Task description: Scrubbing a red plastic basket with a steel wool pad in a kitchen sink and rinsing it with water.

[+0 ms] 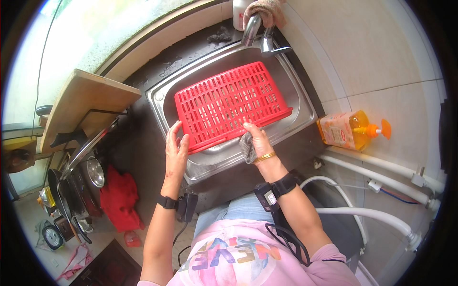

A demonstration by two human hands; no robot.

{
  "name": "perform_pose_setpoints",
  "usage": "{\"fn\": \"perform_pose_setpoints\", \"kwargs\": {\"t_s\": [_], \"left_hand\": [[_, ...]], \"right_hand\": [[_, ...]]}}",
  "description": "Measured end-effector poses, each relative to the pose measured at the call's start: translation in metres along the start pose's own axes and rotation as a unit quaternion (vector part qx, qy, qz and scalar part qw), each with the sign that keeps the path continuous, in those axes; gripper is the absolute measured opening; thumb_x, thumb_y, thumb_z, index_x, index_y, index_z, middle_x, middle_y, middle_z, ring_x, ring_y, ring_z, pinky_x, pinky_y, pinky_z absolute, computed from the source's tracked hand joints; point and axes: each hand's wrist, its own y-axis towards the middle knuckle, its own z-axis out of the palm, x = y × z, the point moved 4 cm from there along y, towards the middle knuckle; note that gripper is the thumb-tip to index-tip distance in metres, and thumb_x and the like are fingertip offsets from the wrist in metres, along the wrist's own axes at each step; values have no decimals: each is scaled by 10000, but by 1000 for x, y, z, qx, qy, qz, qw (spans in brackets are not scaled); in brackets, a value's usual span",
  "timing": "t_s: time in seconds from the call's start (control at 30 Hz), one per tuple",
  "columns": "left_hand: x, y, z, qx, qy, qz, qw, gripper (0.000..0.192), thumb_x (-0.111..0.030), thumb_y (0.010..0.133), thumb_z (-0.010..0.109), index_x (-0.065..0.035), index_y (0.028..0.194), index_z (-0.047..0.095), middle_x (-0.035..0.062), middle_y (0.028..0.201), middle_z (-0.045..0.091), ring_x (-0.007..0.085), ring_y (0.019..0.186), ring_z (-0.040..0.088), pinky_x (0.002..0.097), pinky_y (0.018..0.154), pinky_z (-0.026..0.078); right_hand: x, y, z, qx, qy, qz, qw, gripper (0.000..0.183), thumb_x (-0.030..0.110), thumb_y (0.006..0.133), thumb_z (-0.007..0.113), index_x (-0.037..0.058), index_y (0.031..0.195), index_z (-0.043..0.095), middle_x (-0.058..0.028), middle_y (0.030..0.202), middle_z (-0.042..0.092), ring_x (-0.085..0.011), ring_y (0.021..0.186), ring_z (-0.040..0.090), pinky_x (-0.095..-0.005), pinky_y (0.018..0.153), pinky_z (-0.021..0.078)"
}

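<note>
A red slatted plastic basket (229,100) lies tipped in the stainless steel sink (211,169), its rim towards me. My left hand (176,144) is at the basket's left end, thumb and fingers apart; whether the fingertips press on it is hard to tell. In my right hand (263,143) is a crumpled grey cloth (247,147), held at the basket's near rim. The thumb of that hand reaches over the slats. Above the sink's far right corner stands a chrome faucet (252,30) with a pinkish cloth (266,10) draped over it.
An orange pump bottle (345,130) stands on the counter's right end by the tiled wall. Left of the sink are a wooden cutting board (89,96) in a rack, a pot lid (94,171) and a red cloth (120,200). White pipes (375,175) run at the right.
</note>
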Motion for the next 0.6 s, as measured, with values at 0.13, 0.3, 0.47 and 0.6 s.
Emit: {"fn": "perform_pose_setpoints", "kwargs": {"t_s": [0.13, 0.3, 0.47, 0.6], "left_hand": [[-1, 0, -2, -16, 48, 9, 999, 409, -161, 872, 538, -55, 1254, 437, 126, 1279, 446, 246, 1186, 439, 335, 927, 394], [-41, -8, 1, -58, 140, 124, 981, 233, -38, 847, 533, -38, 1080, 529, 99, 1188, 506, 180, 1075, 509, 295, 861, 435], [-29, -10, 36, 126, -107, -66, 984, 188, -74, 888, 505, -6, 1058, 546, 58, 1017, 602, 136, 938, 556, 262, 829, 431], [-11, -18, 66, 171, -261, -310, 898, 424, -358, 912, 499, -70, 1219, 445, 56, 1223, 514, 158, 1096, 491, 321, 896, 398]], "right_hand": [[-7, 2, -1, 10, 6, 14, 1000, 59, 158, 792, 641, 128, 785, 590, 55, 607, 537, -66, 486, 519, -211, 440, 422], [-12, 15, -8, -23, 22, 14, 999, 91, 181, 787, 645, 130, 743, 585, 43, 595, 534, -74, 472, 514, -220, 428, 419], [-17, 35, -7, -62, -26, 31, 997, 201, 273, 764, 644, 89, 714, 581, -14, 562, 535, -129, 432, 507, -267, 406, 407], [-22, 32, 16, -86, -61, -25, 994, 278, 300, 747, 661, 31, 724, 595, -19, 608, 551, -103, 466, 479, -270, 417, 382]]}}
